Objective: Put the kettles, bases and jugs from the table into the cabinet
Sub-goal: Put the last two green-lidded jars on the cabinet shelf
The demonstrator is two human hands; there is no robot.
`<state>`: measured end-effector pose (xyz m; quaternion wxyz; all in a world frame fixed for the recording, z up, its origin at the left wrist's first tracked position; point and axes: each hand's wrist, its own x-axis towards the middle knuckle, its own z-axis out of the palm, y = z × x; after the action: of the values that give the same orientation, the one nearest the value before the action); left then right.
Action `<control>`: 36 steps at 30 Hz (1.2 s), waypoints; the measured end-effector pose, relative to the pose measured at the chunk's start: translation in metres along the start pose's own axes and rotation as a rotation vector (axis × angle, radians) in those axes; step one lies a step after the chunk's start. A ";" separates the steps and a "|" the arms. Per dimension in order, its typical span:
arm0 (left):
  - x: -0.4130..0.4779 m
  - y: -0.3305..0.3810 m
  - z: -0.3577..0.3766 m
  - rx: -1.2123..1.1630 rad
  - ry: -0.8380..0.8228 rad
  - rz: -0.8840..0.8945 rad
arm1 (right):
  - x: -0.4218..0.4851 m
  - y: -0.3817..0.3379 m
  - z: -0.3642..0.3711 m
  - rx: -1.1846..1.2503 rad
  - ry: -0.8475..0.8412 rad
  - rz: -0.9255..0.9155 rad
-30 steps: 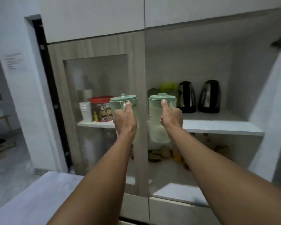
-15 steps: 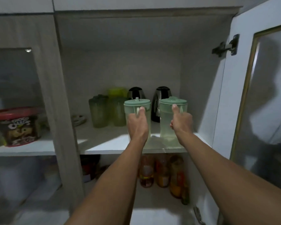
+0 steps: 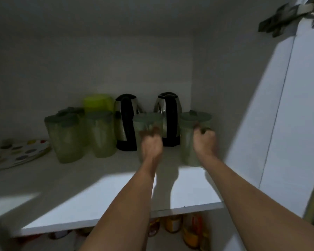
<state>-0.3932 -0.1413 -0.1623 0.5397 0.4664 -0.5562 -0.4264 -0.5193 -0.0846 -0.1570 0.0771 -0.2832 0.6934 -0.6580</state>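
Observation:
Both arms reach into the cabinet. My left hand grips the handle of a pale green lidded jug on the white shelf, in front of the left steel-and-black kettle. My right hand grips a second green jug near the cabinet's right wall, beside the right kettle. Both jugs stand upright and look blurred. Whether their bottoms touch the shelf is hidden. Several more green jugs stand at the back left.
A lime-green container sits behind the jugs. A spotted plate lies at the shelf's left. The open cabinet door with its hinge is on the right. Bottles and jars fill the shelf below.
Both hands have carried the two jugs deeper into the cabinet, from the shelf's front edge to just before the kettles. The camera has moved closer.

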 end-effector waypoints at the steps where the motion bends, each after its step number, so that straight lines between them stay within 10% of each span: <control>1: 0.011 0.000 0.006 0.019 0.013 -0.008 | 0.012 0.003 0.007 -0.005 -0.005 0.001; 12: 0.078 -0.011 0.052 -0.021 0.018 0.179 | 0.081 0.024 0.056 -0.052 -0.057 -0.130; 21: 0.066 -0.009 0.037 -0.059 -0.154 0.111 | 0.066 0.003 0.033 -0.113 -0.184 0.116; 27: 0.043 -0.007 0.003 0.357 -0.238 -0.079 | 0.042 0.001 0.005 -0.259 -0.131 0.129; 36: -0.060 0.023 -0.039 0.459 -0.202 0.155 | -0.043 -0.005 -0.053 -0.464 -0.213 -0.029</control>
<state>-0.3564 -0.0764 -0.1504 0.3926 0.4874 -0.7237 -0.2907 -0.5073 -0.0171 -0.1570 0.0733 -0.3711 0.8097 -0.4487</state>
